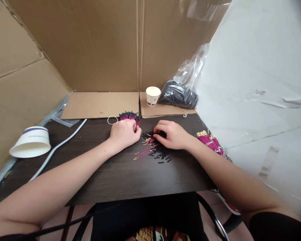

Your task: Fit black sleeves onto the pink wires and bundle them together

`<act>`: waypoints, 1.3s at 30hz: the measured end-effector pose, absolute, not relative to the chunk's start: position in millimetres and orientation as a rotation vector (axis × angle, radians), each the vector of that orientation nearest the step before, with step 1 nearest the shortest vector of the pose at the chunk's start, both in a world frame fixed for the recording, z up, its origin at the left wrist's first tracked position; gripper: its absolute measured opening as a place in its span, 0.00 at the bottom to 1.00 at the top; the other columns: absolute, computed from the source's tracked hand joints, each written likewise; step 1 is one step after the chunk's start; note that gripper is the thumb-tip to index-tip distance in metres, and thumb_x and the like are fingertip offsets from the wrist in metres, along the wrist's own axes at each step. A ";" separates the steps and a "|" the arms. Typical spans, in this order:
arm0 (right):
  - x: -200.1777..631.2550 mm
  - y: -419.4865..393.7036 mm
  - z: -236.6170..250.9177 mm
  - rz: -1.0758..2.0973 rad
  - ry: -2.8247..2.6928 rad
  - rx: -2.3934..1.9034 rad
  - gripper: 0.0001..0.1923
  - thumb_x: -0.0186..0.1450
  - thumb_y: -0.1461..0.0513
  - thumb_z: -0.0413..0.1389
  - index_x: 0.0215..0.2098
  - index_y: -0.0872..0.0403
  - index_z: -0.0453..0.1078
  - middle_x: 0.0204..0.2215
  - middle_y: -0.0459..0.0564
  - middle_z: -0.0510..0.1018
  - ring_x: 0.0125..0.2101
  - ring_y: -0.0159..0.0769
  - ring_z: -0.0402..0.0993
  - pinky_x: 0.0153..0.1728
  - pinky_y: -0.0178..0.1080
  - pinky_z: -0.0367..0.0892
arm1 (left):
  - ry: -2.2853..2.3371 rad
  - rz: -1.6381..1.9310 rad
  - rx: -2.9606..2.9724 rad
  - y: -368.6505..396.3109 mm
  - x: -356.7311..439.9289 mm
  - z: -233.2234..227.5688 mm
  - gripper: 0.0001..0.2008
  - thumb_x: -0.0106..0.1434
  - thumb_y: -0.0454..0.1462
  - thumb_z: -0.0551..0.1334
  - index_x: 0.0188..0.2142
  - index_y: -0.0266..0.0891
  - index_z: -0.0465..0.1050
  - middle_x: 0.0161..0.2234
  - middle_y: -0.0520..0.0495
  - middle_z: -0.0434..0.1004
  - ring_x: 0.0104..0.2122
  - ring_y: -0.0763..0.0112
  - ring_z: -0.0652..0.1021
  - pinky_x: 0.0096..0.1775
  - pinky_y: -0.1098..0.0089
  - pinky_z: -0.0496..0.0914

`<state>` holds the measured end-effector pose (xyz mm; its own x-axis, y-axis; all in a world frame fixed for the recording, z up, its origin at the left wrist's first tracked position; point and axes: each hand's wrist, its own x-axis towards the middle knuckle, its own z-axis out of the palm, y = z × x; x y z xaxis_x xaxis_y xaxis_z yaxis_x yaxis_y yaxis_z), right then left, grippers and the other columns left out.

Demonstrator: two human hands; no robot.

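Observation:
My left hand (124, 133) is closed around a bundle of magenta wires with black sleeved tips (129, 116) that fan out beyond my fingers. My right hand (170, 134) rests fingers-down on a loose pile of short black tube pieces (160, 154) and a few magenta wires with gold pin ends (143, 153) on the dark table (130, 177). Whether its fingertips pinch a piece I cannot tell. Another bundle of magenta gold-tipped wires (211, 141) lies by my right wrist at the table's right edge.
An upright paper cup (152, 96) and a clear bag of black pieces (179, 94) sit on cardboard at the back. A tipped paper bowl (31, 141) and a white cable (57, 145) lie at left. A rubber band ring (112, 120) lies near my left hand. Cardboard walls enclose the desk.

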<state>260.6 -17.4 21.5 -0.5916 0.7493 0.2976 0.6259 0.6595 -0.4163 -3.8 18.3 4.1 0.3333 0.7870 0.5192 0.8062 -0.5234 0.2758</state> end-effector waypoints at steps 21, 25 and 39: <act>255.6 -15.2 19.3 0.279 -2.090 -0.999 0.04 0.78 0.64 0.54 0.43 0.51 0.67 0.35 0.50 0.78 0.36 0.41 0.74 0.41 0.43 0.68 | -0.838 -0.894 -2.932 10.2 -1.3 1.1 0.12 0.76 0.39 0.64 0.45 0.36 0.86 0.42 0.40 0.85 0.41 0.57 0.83 0.42 0.58 0.81; 253.5 -15.7 16.5 0.330 -2.036 -1.020 0.03 0.79 0.64 0.53 0.45 0.50 0.65 0.33 0.48 0.77 0.32 0.38 0.72 0.36 0.41 0.66 | -0.835 -0.914 -2.958 10.7 -1.4 -0.5 0.12 0.76 0.36 0.63 0.43 0.37 0.87 0.39 0.42 0.85 0.40 0.59 0.83 0.42 0.59 0.81; 252.7 -16.5 16.6 0.384 -2.059 -1.006 0.05 0.79 0.62 0.54 0.42 0.51 0.67 0.30 0.45 0.74 0.28 0.35 0.67 0.34 0.40 0.64 | -1.006 -1.010 -3.042 8.3 1.8 0.5 0.07 0.76 0.35 0.62 0.44 0.38 0.79 0.41 0.42 0.86 0.39 0.60 0.83 0.44 0.60 0.78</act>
<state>252.7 -16.5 16.6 -0.3681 0.7666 0.5262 0.5253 0.6384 -0.5626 1.8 8.3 0.5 0.6439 0.6010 0.4735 0.4711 -0.7990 0.3736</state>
